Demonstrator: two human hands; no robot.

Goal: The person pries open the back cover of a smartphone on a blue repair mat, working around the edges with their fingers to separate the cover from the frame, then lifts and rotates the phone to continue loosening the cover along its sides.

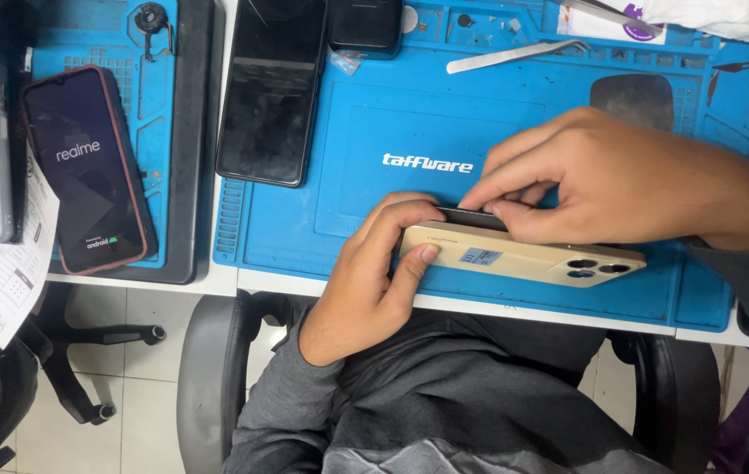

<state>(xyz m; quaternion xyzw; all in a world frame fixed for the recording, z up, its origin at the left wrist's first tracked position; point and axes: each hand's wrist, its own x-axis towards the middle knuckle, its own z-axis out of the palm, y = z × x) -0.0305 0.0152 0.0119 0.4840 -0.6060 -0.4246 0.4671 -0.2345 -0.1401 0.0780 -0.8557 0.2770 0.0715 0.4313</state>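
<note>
The blue mat (374, 140) covers the desk (225, 279). At its 6 o'clock edge lies the gold phone (523, 259), back up, its long axis running from 9 to 3 o'clock, cameras at the 3 o'clock end. The left hand (374, 281) grips the 9 o'clock end, thumb on the back. The right hand (620, 180) comes from 3 o'clock and pinches the far long edge, where a dark strip shows.

phone (523, 259) on mat (374, 132) front edge | tweezers (515, 55) behind | second phone (271, 92) left
</note>
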